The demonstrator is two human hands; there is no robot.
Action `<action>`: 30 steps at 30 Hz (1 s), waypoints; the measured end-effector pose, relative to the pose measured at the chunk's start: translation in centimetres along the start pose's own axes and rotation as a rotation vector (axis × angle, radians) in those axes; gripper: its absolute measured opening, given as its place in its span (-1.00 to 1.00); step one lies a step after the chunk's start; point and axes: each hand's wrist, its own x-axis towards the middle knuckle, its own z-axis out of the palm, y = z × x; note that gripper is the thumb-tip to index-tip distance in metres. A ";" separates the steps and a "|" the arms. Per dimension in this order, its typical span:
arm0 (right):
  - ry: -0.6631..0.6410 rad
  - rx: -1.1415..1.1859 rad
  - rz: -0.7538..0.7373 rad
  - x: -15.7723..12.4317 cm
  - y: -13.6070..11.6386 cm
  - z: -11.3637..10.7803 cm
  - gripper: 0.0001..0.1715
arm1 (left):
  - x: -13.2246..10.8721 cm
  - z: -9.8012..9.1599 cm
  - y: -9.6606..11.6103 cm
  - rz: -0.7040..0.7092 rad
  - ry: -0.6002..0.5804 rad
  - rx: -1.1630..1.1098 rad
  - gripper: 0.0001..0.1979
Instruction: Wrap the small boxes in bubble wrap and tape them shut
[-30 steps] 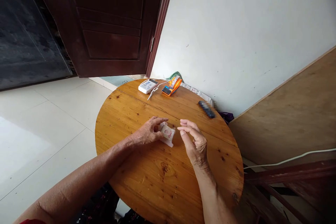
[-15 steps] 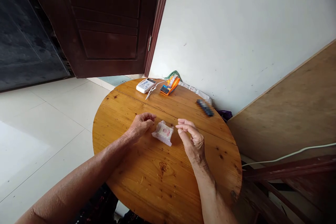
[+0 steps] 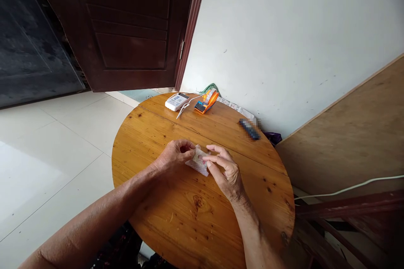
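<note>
Bench, round, wooden, before a white wall and a dark red door. Packet, small, translucent wrap, red print: on the bench. Left hand: at the packet's left edge, fingers curled toward thumb; grip cannot be told. Right hand: half open, fingertips over the packet's right edge; hold likewise unclear. Beyond the packet: white device, orange tape dispenser; beyond it, rightward: dark blurred item.

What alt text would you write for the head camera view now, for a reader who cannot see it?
A person's left hand and right hand are at a small, crinkled packet, whitish with some red, on a round wooden table. Farther back are a white device, an orange tape dispenser and a dark, pixelated object.
</note>
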 end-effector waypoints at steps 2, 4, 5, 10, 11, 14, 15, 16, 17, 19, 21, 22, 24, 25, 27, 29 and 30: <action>0.001 -0.098 -0.088 0.1 -0.1 0.1 -0.77 | 0.1 0.0 -0.3 0.005 -0.002 0.076 -0.76; 0.006 -0.182 -0.169 0.2 -0.4 0.2 -0.74 | 0.1 0.1 -0.4 -0.002 -0.017 0.095 -0.76; 0.008 -0.205 -0.197 0.2 -0.5 0.3 -0.73 | 0.1 0.1 -0.4 -0.008 -0.022 0.087 -0.77; 0.093 0.048 -0.074 -0.1 -0.9 0.2 -0.77 | 0.1 0.1 0.2 -0.032 0.000 -0.039 -0.80; 0.140 0.148 -0.006 -0.1 -0.7 0.0 -0.79 | 0.1 0.0 0.3 -0.048 0.027 -0.086 -0.81; 0.287 0.335 0.160 -0.2 0.4 -0.4 -0.86 | 0.5 -0.5 0.4 -0.117 0.161 -0.243 -0.78; 0.313 0.346 0.200 -0.1 0.8 -0.5 -0.88 | 0.6 -0.7 0.4 -0.138 0.207 -0.291 -0.77; 0.312 0.339 0.233 -0.1 1.2 -0.5 -0.89 | 0.7 -0.9 0.4 -0.155 0.243 -0.332 -0.76; 0.283 0.319 0.257 0.0 1.4 -0.6 -0.88 | 0.8 -1.1 0.3 -0.169 0.266 -0.365 -0.75; 0.169 0.269 0.275 0.1 1.5 -0.5 -0.83 | 0.9 -1.4 0.3 -0.185 0.284 -0.409 -0.73; 0.045 0.235 0.253 0.2 1.2 -0.4 -0.78 | 0.9 -1.4 0.3 -0.189 0.277 -0.416 -0.72; -0.002 0.227 0.236 0.2 1.1 -0.4 -0.77 | 0.9 -1.3 0.3 -0.188 0.271 -0.410 -0.73; -0.050 0.218 0.211 0.3 0.8 -0.2 -0.75 | 0.7 -1.1 0.5 -0.188 0.261 -0.396 -0.75; -0.060 0.213 0.205 0.3 0.7 -0.1 -0.75 | 0.6 -1.0 0.5 -0.195 0.253 -0.391 -0.76; -0.070 0.205 0.200 0.3 0.7 0.0 -0.76 | 0.5 -0.8 0.6 -0.212 0.229 -0.386 -0.78; -0.069 0.194 0.191 0.3 0.7 0.2 -0.77 | 0.4 -0.6 0.7 -0.215 0.195 -0.377 -0.80; -0.065 0.187 0.184 0.2 0.7 0.2 -0.77 | 0.4 -0.5 0.6 -0.206 0.178 -0.371 -0.82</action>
